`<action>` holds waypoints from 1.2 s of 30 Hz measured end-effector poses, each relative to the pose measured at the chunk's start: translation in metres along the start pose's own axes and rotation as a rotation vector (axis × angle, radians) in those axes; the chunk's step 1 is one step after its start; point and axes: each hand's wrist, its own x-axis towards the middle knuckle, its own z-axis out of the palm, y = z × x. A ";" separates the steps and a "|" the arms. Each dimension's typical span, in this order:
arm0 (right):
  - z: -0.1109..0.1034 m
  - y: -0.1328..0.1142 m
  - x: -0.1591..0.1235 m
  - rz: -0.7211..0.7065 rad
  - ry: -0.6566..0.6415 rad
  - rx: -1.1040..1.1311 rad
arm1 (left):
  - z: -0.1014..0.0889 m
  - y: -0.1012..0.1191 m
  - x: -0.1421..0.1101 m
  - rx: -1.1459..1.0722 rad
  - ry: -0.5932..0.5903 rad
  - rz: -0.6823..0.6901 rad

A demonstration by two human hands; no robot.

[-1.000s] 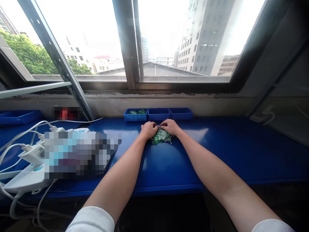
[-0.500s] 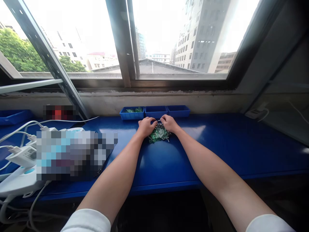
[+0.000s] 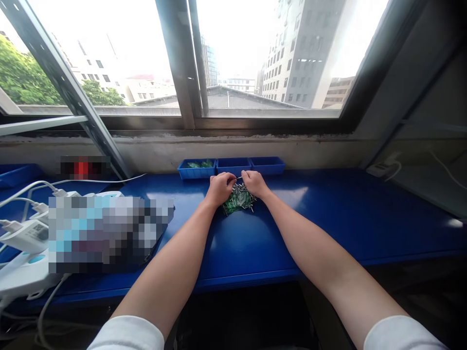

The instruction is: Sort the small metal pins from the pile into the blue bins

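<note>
My left hand [image 3: 220, 188] and my right hand [image 3: 254, 183] meet over a small pile, fingers of both pinched. A thin metal pin-like piece [image 3: 239, 177] spans the gap between the fingertips; its exact kind is too small to make out. Just below lies the pile of shiny metal pins [image 3: 251, 199] mixed with green, partly see-through pieces [image 3: 238, 200]. Part of this heap is hidden behind my left hand. Beyond the hands stand the joined blue bins: the left bin [image 3: 197, 173] holds green pieces, with a middle bin [image 3: 233, 162] and a right bin [image 3: 268, 167] beside it.
The blue tabletop [image 3: 328, 214] runs below a window. At the left are a blurred-out bundle [image 3: 109, 233], a white power strip [image 3: 22, 277] with plugs and cables, a metal shelf post [image 3: 91, 126] and another blue tray [image 3: 18, 175].
The view has shifted slightly. My right hand's fingers have closed in more, and the metal piece between the hands shows more plainly. The pile stays in place.
</note>
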 end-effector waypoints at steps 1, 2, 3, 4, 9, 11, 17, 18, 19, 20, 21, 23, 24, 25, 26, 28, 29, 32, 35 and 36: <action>0.000 0.000 0.000 0.013 0.001 0.038 | 0.000 -0.001 0.000 -0.001 0.010 0.000; 0.000 0.000 0.000 0.029 -0.001 0.093 | 0.000 -0.001 0.000 0.000 0.020 -0.004; 0.000 0.000 0.000 0.045 -0.008 0.163 | 0.000 -0.002 0.001 0.003 0.028 -0.009; 0.001 0.001 0.000 0.060 -0.016 0.245 | 0.000 -0.003 0.001 0.006 0.032 -0.016; 0.001 0.002 0.001 0.062 -0.056 0.585 | 0.002 -0.005 0.001 0.018 0.041 -0.043; -0.001 0.001 0.000 0.063 -0.064 0.640 | 0.002 -0.005 0.001 0.023 0.043 -0.050; -0.005 -0.002 0.000 0.125 -0.081 0.660 | 0.002 -0.006 0.001 0.071 0.038 -0.077; -0.004 0.000 0.001 0.134 -0.066 0.643 | 0.002 -0.006 0.001 0.083 0.044 -0.088; -0.004 0.002 0.002 0.144 -0.041 0.615 | 0.002 -0.007 0.001 0.098 0.047 -0.103; -0.004 0.004 0.003 0.156 -0.008 0.574 | 0.002 -0.007 0.001 0.114 0.044 -0.119; -0.004 0.006 0.004 0.167 0.034 0.516 | 0.001 -0.008 0.000 0.132 0.035 -0.136; -0.007 0.010 0.005 0.177 0.129 0.335 | 0.001 -0.008 0.000 0.163 0.011 -0.164; -0.008 0.011 0.005 0.177 0.173 0.224 | 0.001 -0.009 0.000 0.176 0.001 -0.175; -0.010 0.013 0.006 0.177 0.207 0.111 | 0.001 -0.009 0.000 0.187 -0.008 -0.186; -0.011 0.014 0.006 0.181 0.227 0.007 | 0.001 -0.009 0.000 0.200 -0.016 -0.198; -0.013 0.016 0.006 0.206 0.228 -0.141 | 0.001 -0.009 0.001 0.226 -0.038 -0.224; -0.014 0.017 0.006 0.224 0.216 -0.183 | 0.001 -0.009 0.001 0.237 -0.050 -0.236; -0.014 0.022 0.007 0.270 0.169 -0.242 | 0.000 -0.008 0.002 0.252 -0.079 -0.251; -0.015 0.027 0.008 0.299 0.145 -0.275 | 0.000 -0.008 0.002 0.255 -0.104 -0.256; -0.015 0.028 0.009 0.307 0.138 -0.289 | 0.000 -0.008 0.002 0.258 -0.111 -0.260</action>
